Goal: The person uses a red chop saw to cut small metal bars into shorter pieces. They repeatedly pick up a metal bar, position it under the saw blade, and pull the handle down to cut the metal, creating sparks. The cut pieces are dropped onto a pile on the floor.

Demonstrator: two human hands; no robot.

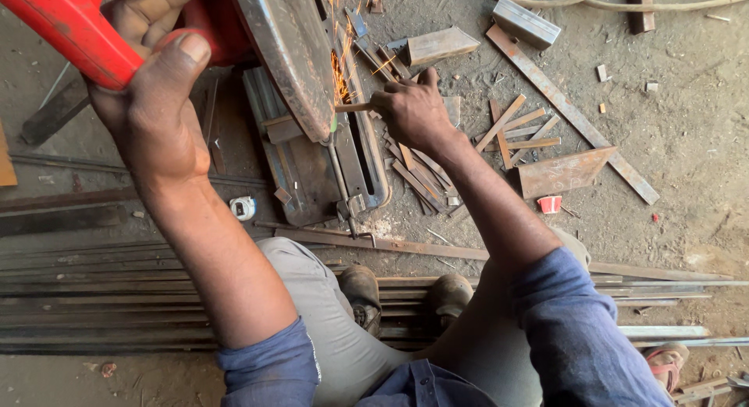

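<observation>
Down at my feet first: my two dusty boots (406,298) stand on a bed of long steel bars (117,298) laid flat on the floor, running left to right under my knees. A small tape measure (243,208) sits on the ground just beyond my left forearm

Now up to my left hand (152,103), and it's wrapped tight round the red handle (70,32) of the chop saw, thumb pressed along the top, fingers curled under and fully closed on it. The grey blade guard (292,56) hangs just to the right of that hand, tilted down over the saw's base (312,173)

My right hand (413,110) is across on the far side of the guard, fingers pinched shut on a thin metal strip (355,106). That strip is the thing to watch: its long axis runs left to right, straight from my right fingertips toward the blade, so the free end lies to the left of my fingers and just under the guard. Sparks (341,71) are flying right there where strip meets blade. My right hand is by far the nearer one to the strip; the left only touches the handle

Farther out, cut offcuts (519,130) lie scattered on the dirt, a rusty plate (562,173), a small red cup (550,204), and a short box section (527,22) near the top
</observation>
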